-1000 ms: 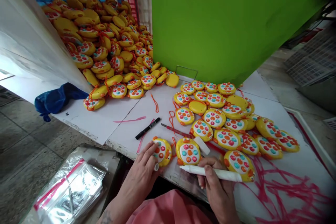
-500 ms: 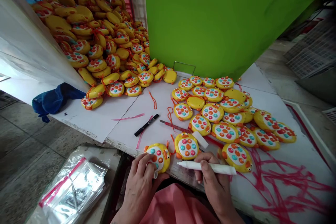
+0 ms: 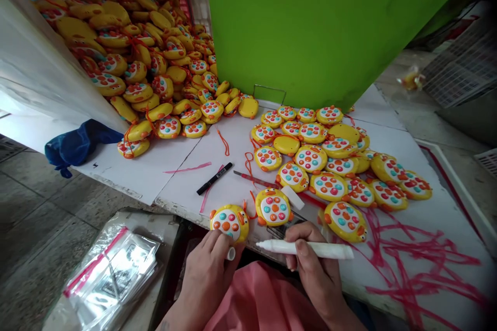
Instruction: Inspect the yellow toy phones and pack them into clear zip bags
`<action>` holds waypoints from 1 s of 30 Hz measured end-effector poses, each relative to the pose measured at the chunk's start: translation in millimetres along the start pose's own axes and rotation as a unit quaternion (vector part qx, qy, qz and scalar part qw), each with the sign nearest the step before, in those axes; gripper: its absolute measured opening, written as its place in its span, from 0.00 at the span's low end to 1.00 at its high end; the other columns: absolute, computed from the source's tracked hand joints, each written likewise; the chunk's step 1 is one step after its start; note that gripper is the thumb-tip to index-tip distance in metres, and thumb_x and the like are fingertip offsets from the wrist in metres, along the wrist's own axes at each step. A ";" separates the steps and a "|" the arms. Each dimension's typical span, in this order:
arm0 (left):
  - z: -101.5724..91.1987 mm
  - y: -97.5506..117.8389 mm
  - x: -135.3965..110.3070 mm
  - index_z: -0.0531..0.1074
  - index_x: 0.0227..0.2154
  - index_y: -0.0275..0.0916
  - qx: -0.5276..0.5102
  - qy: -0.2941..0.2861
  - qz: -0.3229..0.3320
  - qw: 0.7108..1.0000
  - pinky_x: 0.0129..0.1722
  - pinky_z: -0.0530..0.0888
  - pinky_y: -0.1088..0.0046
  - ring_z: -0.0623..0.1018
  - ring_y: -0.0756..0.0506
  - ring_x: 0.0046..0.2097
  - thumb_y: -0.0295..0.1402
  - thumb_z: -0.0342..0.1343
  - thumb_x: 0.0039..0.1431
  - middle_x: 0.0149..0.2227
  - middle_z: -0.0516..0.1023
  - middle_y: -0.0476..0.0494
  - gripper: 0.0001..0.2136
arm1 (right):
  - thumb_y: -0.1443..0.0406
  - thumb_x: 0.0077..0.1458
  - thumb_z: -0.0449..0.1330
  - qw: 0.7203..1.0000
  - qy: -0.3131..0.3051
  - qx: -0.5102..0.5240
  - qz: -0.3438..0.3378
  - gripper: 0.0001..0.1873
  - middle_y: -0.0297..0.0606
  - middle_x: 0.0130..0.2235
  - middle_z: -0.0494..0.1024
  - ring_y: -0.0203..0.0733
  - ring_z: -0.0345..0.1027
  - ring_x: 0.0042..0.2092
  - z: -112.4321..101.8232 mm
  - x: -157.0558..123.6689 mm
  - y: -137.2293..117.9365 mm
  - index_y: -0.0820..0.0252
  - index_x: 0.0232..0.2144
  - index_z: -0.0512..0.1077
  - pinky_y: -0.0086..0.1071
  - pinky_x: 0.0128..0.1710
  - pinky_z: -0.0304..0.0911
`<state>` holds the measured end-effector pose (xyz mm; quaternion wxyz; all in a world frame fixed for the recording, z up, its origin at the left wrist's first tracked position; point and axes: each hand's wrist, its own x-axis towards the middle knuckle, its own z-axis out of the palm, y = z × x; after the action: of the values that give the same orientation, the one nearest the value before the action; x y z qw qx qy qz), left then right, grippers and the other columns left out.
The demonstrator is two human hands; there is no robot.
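Note:
A white marker (image 3: 322, 249), uncapped, lies across the fingers of my right hand (image 3: 312, 264), its tip pointing left. My left hand (image 3: 209, 266) is closed around a white marker cap (image 3: 231, 254), whose open end faces right. Just beyond the left fingers rests a yellow duck-shaped toy (image 3: 229, 221) with coloured round buttons; whether the fingers touch it I cannot tell. A second duck-shaped toy (image 3: 274, 207) lies to its right, near the table edge, apart from both hands.
Several more button toys (image 3: 310, 158) spread over the right side, with a large heap (image 3: 128, 36) at the back left. A black marker (image 3: 215, 178), a red craft knife (image 3: 256, 180) and pink ribbon strips (image 3: 415, 264) lie on the table. A green panel (image 3: 303, 31) stands behind.
The view has shifted slightly. My left hand has drawn back a little from the near toy, with the cap still in it. The marker stays in my right hand.

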<state>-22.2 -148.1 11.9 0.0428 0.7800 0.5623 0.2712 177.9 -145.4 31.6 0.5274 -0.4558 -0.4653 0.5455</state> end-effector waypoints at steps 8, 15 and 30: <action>-4.6 21.1 12.7 0.61 0.25 0.40 -0.047 -0.065 0.012 0.997 0.24 0.64 0.74 0.70 0.48 0.27 0.28 0.54 0.57 0.26 0.69 0.50 0.08 | 0.60 0.64 0.50 0.994 -0.081 -0.057 -0.043 0.09 0.31 0.27 0.66 0.34 0.59 0.26 -1.9 -11.8 0.7 0.56 0.36 0.67 0.27 0.26 0.57; 0.7 39.3 17.4 0.63 0.28 0.42 0.091 -0.119 0.016 0.989 0.24 0.65 0.72 0.74 0.46 0.26 0.20 0.51 0.55 0.26 0.72 0.51 0.09 | 0.59 0.66 0.48 0.999 0.014 -0.003 -0.039 0.10 0.27 0.23 0.62 0.31 0.55 0.23 24.7 -13.9 20.1 0.55 0.33 0.63 0.26 0.24 0.56; -35.4 -92.8 89.3 0.62 0.49 0.37 0.233 -0.086 -0.288 0.925 0.27 0.65 0.67 0.78 0.35 0.36 0.43 0.37 0.66 0.35 0.77 0.34 0.18 | 0.53 0.61 0.53 0.987 -0.103 -0.014 0.125 0.16 0.29 0.24 0.67 0.30 0.59 0.24 21.4 5.1 15.1 0.59 0.40 0.67 0.24 0.26 0.57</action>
<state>-98.4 -42.3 41.0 -0.0158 0.5928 0.8041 0.0410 154.4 -141.0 19.9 0.3975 -0.4591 -0.4646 0.6445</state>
